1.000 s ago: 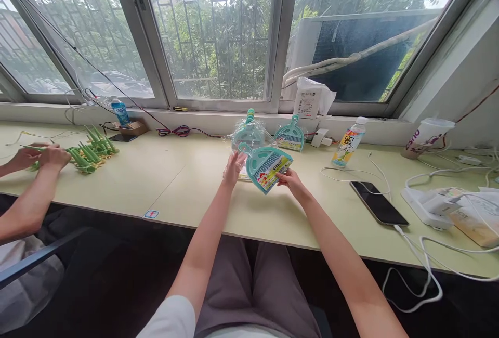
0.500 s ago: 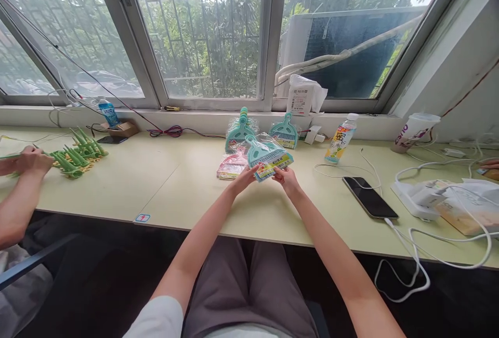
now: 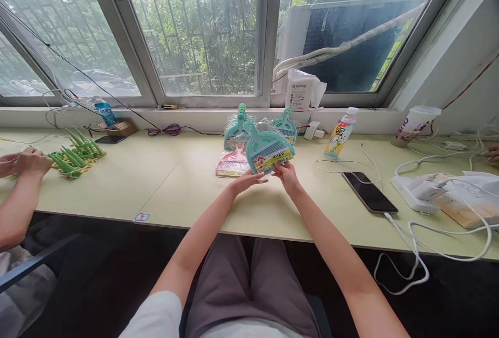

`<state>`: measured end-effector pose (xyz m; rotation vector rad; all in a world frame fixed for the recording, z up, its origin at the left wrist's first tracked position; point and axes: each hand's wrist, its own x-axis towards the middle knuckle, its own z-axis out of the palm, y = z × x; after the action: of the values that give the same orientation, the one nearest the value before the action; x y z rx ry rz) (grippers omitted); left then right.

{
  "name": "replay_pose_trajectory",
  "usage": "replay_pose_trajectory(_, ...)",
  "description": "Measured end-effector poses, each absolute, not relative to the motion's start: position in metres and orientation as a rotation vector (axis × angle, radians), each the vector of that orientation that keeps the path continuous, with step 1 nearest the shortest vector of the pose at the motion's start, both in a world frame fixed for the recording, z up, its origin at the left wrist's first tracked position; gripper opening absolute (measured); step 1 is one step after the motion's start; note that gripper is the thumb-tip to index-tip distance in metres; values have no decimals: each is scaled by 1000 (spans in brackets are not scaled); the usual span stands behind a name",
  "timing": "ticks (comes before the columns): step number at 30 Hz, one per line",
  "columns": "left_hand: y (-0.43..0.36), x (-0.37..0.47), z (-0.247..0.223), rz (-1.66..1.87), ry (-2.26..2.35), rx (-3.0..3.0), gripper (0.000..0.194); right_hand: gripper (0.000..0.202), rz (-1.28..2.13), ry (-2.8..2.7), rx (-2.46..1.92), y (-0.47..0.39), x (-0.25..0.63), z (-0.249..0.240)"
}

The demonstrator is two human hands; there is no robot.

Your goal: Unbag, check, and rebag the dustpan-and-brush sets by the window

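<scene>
Both of the person's hands meet at the centre of the pale green tabletop (image 3: 187, 171), holding up a teal plastic mini dustpan-and-brush set in clear wrapping (image 3: 267, 152). The left hand (image 3: 246, 181) grips its lower edge from about 8 o'clock, fingers closed on the wrapper; the right hand (image 3: 286, 176) pinches the lower right corner from about 5 o'clock, just under the colourful printed label. The set stands tilted, handle pointing up toward 11 o'clock, lifted off the table.

Just beside it at 9 o'clock lies a pink wrapped dustpan set (image 3: 233, 164), flat on the table. Behind, at 12 o'clock, more teal wrapped dustpan sets (image 3: 236, 131) lean near the window sill. At 3 o'clock stands a clear drink bottle with a yellow label (image 3: 338, 135), and further toward 4 o'clock a black smartphone (image 3: 369, 192) lies flat with a white cable (image 3: 405, 255) plugged in.

Far off at 9 o'clock, another person's hands (image 3: 23, 162) rest by a heap of green plastic pegs (image 3: 74, 155).
</scene>
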<state>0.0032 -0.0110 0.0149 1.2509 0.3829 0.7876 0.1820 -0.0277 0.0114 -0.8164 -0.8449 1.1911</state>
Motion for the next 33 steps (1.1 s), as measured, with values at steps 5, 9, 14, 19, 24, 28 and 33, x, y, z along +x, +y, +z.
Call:
replay_pose_trajectory(5,-4,6,16,1056,349,1202,59,42,1208,-837,-840,-25,180,7)
replay_pose_trajectory(9,-6,7,15,1065,484,1221,69,40,1205,-855,-870,-25,180,5)
replay_pose_trajectory(14,-9,9,14,1001,514,1211,64,35,1200,-859,-916,-25,183,7)
replay_pose_trajectory(19,-2,8,10,1061,568,1128,57,32,1214,-879,-992,-24,185,12)
replay_pose_trajectory(24,-1,4,11,1010,589,1164,59,25,1150,-758,-1086,-24,190,13)
replay_pose_trajectory(28,-3,4,10,918,630,1256,60,29,1077,-647,-1090,-23,200,7)
replay_pose_trajectory(33,-1,5,6,921,627,1304,60,37,1105,-654,-1071,-20,201,2)
